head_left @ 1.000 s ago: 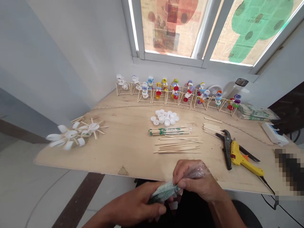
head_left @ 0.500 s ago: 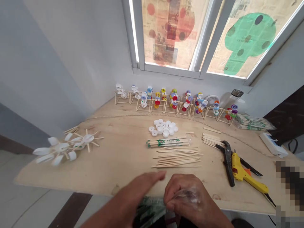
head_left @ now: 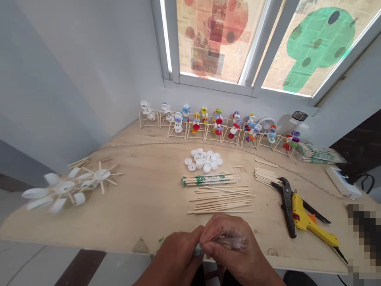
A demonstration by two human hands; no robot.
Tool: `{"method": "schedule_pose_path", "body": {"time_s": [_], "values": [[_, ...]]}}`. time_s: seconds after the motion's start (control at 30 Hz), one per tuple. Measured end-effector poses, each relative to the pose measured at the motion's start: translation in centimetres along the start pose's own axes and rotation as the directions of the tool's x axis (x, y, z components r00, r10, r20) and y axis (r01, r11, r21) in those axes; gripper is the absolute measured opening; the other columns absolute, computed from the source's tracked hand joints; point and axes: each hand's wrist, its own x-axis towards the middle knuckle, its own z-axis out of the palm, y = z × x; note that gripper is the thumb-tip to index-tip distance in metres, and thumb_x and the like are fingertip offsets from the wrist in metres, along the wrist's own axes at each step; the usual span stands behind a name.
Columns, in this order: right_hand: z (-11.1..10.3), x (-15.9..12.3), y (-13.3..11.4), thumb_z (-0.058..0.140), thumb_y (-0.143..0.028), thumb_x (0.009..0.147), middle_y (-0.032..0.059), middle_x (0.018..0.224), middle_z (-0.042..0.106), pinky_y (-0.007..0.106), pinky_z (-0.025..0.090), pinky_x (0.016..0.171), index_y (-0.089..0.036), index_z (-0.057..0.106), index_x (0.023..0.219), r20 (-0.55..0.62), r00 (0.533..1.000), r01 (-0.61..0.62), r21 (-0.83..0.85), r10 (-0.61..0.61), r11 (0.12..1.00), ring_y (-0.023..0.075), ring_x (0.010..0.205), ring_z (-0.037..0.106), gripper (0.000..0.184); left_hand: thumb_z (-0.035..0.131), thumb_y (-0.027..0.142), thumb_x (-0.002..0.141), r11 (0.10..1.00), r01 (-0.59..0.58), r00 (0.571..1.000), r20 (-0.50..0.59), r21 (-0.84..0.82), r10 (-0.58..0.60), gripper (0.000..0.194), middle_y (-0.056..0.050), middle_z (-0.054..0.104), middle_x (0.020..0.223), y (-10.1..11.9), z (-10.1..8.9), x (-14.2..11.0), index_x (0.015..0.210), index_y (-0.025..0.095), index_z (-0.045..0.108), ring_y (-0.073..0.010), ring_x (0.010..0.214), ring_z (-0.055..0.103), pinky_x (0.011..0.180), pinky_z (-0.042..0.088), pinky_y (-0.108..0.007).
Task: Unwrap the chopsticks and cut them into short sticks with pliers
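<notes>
Near the table's front edge my two hands meet. My right hand (head_left: pixel 228 254) is closed, with a crumpled clear plastic wrapper (head_left: pixel 236 241) bunched in its fingers. Against its fingertips, my left hand (head_left: pixel 180 254) is closed too, pinching a greenish bit of the same plastic; most of that part is hidden by the fingers. Just beyond the hands lie loose thin wooden sticks (head_left: pixel 223 204). Behind them is a green-printed packet of sticks (head_left: pixel 211 180), then a cluster of white bottle caps (head_left: pixel 205 159).
Black pliers (head_left: pixel 287 208) and a yellow glue gun (head_left: pixel 312 228) lie at the right, near a power strip (head_left: pixel 342 182). White wheel-like pieces (head_left: pixel 64 188) are at the left. Stick frames with coloured caps (head_left: pixel 218 123) line the wall beside a bottle (head_left: pixel 294 121).
My left hand has moved in against my right hand and closed on the plastic. The green-printed plastic seen hanging between the hands is now mostly hidden. A small green scrap shows on the table.
</notes>
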Motion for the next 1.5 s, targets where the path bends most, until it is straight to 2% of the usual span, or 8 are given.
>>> {"method": "schedule_pose_path", "body": {"time_s": [0.1,0.17,0.3,0.53,0.87,1.13,1.33,1.5], "values": [[-0.6,0.3,0.3,0.068,-0.026,0.074,0.0019,0.074,0.064,0.025,0.046,0.062,-0.02,0.068,0.078,-0.06,0.998,0.009,0.018,-0.008,1.0,0.014,0.068,0.058,0.007,0.053,0.024,0.077,0.981,0.021,0.998,-0.055,0.191,-0.011,0.007,-0.002,0.065,0.067,-0.2,-1.3,1.1,0.075,0.025,0.059,-0.0193,0.059,0.057,0.057,0.033,-0.024],[-1.2,0.4,1.0,0.069,-0.029,0.074,0.0028,0.08,0.065,0.026,0.047,0.062,-0.022,0.066,0.091,-0.188,0.982,0.012,0.064,0.0,0.998,0.0146,0.069,0.058,0.018,0.05,0.023,0.078,0.949,0.055,0.994,-0.104,0.309,-0.024,0.009,-0.001,0.063,0.066,-0.1,-3.1,2.5,0.074,0.024,0.057,-0.0192,0.06,0.057,0.057,0.032,-0.024],[-2.5,0.6,2.9,0.065,-0.032,0.078,0.0049,0.097,0.065,0.027,0.048,0.065,-0.024,0.061,0.101,-0.45,0.892,0.029,0.123,0.03,0.992,0.0136,0.07,0.058,0.025,0.042,0.024,0.081,0.84,0.149,0.961,-0.277,0.521,0.001,0.017,-0.001,0.056,0.059,-0.3,-6.9,6.3,0.065,0.022,0.048,-0.0186,0.058,0.051,0.055,0.029,-0.025],[-2.6,0.0,4.4,0.064,-0.032,0.078,0.0027,0.09,0.065,0.023,0.048,0.065,-0.022,0.064,0.094,-0.508,0.854,-0.07,0.104,0.114,0.992,0.0114,0.069,0.056,0.019,0.045,0.019,0.078,0.622,0.099,0.986,-0.159,0.777,0.042,0.015,-0.005,0.063,0.079,-2.0,-8.2,11.4,0.066,0.019,0.055,-0.0202,0.074,0.056,0.059,0.03,-0.025],[-2.4,-0.4,4.1,0.067,-0.034,0.075,0.0025,0.081,0.065,0.023,0.048,0.062,-0.021,0.066,0.086,-0.494,0.861,-0.072,0.124,0.125,0.99,0.0116,0.064,0.055,0.018,0.047,0.018,0.078,0.401,0.027,1.0,-0.022,0.916,-0.018,0.014,-0.007,0.061,0.09,-2.1,-7.8,13.0,0.079,0.019,0.061,-0.0208,0.08,0.06,0.056,0.032,-0.026],[-2.6,-0.9,4.1,0.065,-0.035,0.076,0.0024,0.082,0.065,0.023,0.047,0.062,-0.021,0.066,0.088,-0.521,0.847,-0.026,0.159,0.106,0.987,0.0115,0.065,0.055,0.018,0.046,0.019,0.078,0.485,0.087,0.993,-0.117,0.87,0.032,0.009,-0.004,0.063,0.085,-0.9,-8.5,11.7,0.077,0.021,0.055,-0.021,0.081,0.059,0.059,0.034,-0.025],[-3.1,0.0,4.4,0.065,-0.037,0.076,0.0035,0.085,0.066,0.023,0.044,0.059,-0.02,0.065,0.093,-0.58,0.806,0.001,0.205,0.12,0.979,0.0099,0.063,0.055,0.024,0.042,0.029,0.081,0.756,0.022,0.986,-0.139,0.654,0.092,0.016,0.0,0.057,0.066,0.0,-7.8,8.2,0.07,0.02,0.048,-0.0164,0.064,0.053,0.059,0.034,-0.023],[-3.5,1.6,5.1,0.07,-0.038,0.069,0.0062,0.097,0.067,0.022,0.043,0.052,-0.019,0.059,0.108,-0.622,0.745,0.031,0.395,0.242,0.918,0.0087,0.058,0.056,0.045,0.042,0.041,0.08,0.93,0.008,0.992,-0.124,0.367,0.04,0.027,0.003,0.051,0.063,-0.8,-6.1,6.5,0.068,0.018,0.05,-0.0133,0.06,0.046,0.058,0.037,-0.022]]}}
